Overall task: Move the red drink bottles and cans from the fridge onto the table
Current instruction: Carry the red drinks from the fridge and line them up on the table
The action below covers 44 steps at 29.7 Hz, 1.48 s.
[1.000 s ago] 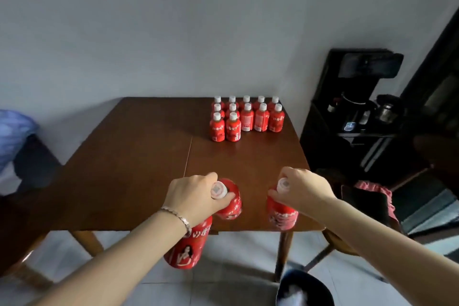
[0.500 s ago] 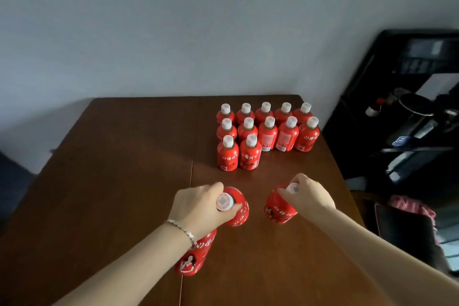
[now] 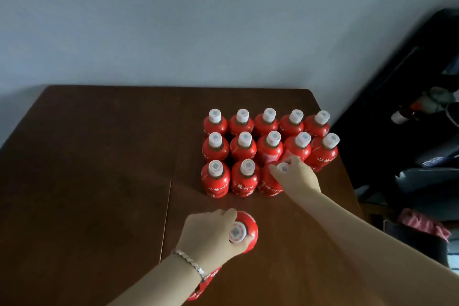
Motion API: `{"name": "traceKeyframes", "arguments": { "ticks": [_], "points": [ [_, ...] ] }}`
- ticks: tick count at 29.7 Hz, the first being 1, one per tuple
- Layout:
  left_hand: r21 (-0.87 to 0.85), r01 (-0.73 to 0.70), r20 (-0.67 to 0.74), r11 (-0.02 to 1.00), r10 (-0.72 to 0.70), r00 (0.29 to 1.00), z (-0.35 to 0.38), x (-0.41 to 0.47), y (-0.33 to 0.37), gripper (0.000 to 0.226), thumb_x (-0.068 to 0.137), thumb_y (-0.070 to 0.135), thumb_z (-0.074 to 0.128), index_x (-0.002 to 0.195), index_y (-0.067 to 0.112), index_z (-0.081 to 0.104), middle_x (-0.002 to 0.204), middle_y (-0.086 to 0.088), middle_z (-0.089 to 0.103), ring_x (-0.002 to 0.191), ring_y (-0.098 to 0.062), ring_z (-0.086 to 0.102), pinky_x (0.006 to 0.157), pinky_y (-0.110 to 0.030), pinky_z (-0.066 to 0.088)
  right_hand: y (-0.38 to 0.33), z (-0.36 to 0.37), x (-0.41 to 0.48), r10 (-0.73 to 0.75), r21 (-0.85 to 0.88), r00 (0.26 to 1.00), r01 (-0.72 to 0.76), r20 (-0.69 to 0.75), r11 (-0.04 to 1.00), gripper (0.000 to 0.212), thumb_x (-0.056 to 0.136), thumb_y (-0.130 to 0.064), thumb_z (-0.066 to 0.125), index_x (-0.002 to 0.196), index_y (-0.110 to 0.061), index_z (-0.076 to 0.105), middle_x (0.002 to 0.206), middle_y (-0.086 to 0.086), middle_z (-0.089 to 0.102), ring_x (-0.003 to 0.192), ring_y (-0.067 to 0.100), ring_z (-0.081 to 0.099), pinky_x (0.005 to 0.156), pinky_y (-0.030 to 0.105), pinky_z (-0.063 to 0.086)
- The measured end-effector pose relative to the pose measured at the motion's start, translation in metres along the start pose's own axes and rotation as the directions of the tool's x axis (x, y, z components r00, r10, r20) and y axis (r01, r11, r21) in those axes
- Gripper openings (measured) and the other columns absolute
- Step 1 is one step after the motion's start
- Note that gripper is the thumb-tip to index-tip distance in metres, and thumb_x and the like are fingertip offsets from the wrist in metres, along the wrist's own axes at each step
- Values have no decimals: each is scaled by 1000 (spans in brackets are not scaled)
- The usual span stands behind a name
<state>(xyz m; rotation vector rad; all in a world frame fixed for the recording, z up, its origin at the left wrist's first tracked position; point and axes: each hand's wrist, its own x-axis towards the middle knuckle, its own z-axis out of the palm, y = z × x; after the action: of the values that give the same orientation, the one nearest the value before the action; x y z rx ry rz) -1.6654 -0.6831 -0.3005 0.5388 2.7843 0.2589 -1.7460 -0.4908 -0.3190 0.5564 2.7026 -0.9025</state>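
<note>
On the counter (image 3: pixel 99 181), twelve red bottles (image 3: pixel 244 143) are stood in rows. A thirteenth bottle (image 3: pixel 269 185) is pinched at the front row by the right hand (image 3: pixel 295 176); a fourteenth bottle (image 3: pixel 247 226) is gripped, unplaced, by the left hand (image 3: pixel 206 233).

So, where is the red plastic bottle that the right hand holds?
Head view: the red plastic bottle is third in the front row, just right of another white-capped red bottle; the right hand grips its cap.
</note>
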Motion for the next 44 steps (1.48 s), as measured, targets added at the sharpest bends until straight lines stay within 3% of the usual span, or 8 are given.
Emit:
{"name": "traceKeyframes", "arguments": {
  "ticks": [7, 12, 17, 22, 29, 35, 38, 44],
  "points": [
    [-19, 10, 54, 1000, -9, 999, 16, 27, 20, 53, 85, 66, 38, 118, 26, 50, 113, 10, 63, 101, -8, 61, 82, -22, 49, 31, 9, 23, 183, 453, 955, -272, 232, 849, 47, 89, -57, 44, 124, -27, 53, 124, 11, 54, 101, 27, 62, 85, 43, 56],
    [-81, 11, 11, 997, -10, 1000, 20, 43, 34, 59, 78, 72, 31, 107, 26, 56, 102, 10, 66, 93, -7, 63, 76, -19, 49, 56, -2, 20, 100, 594, 911, -341, 400, 729, 25, 96, -10, 48, 118, -5, 59, 93, 6, 67, 79, 19, 65, 67, 27, 56],
    [-83, -19, 44, 996, 23, 999, 19, 63, 62, 50, 78, 70, 40, 96, 25, 53, 97, 7, 64, 89, -10, 62, 67, -21, 38, 96, -7, -16, -256, 158, 802, 203, 539, 966, 80, 67, -22, 74, 138, -27, 38, 125, -16, 47, 113, 3, 48, 92, 17, 41],
    [-45, -97, 75, 994, 100, 992, 15, 87, 102, 51, 82, 63, 50, 114, 24, 50, 109, 4, 64, 99, -16, 61, 73, -25, 39, 116, -10, -32, -364, 122, 896, 343, 256, 931, 82, 57, -34, 82, 129, -36, 43, 107, -39, 38, 103, -5, 45, 86, 11, 37],
    [-75, -73, 16, 995, 74, 997, -1, 135, 132, 51, 82, 47, 63, 116, 15, 45, 114, -6, 48, 101, -24, 55, 74, -32, 46, 143, -29, 12, -34, 226, 989, 66, -144, 972, 84, 53, -32, 90, 125, -23, 47, 114, -3, 60, 104, 17, 60, 83, 28, 48],
    [6, -9, -64, 1000, 9, 998, 8, 170, 146, 39, 86, 27, 65, 117, 10, 49, 114, -12, 48, 100, -29, 54, 75, -35, 49, 147, -28, 45, -17, 351, 990, 67, -142, 934, 84, 59, -20, 89, 128, -17, 41, 126, 4, 53, 110, 16, 54, 87, 26, 45],
    [142, -34, -177, 989, 59, 982, 23, 167, 141, 53, 48, 39, 88, 91, 17, 68, 80, -7, 62, 73, -25, 62, 61, -32, 53, 151, -22, 49, 6, 381, 995, 31, -95, 924, 92, 63, -17, 86, 136, -15, 31, 134, 10, 45, 117, 18, 50, 93, 28, 44],
    [179, -47, -218, 983, 87, 972, 42, 165, 123, 76, 30, 33, 93, 100, 21, 67, 91, -8, 66, 67, -20, 66, 91, -50, 49, 152, -24, 58, -4, 346, 997, -24, 79, 938, 103, 70, -17, 82, 146, -17, 13, 145, 12, 36, 132, 23, 42, 105, 35, 40]
  ]
}}
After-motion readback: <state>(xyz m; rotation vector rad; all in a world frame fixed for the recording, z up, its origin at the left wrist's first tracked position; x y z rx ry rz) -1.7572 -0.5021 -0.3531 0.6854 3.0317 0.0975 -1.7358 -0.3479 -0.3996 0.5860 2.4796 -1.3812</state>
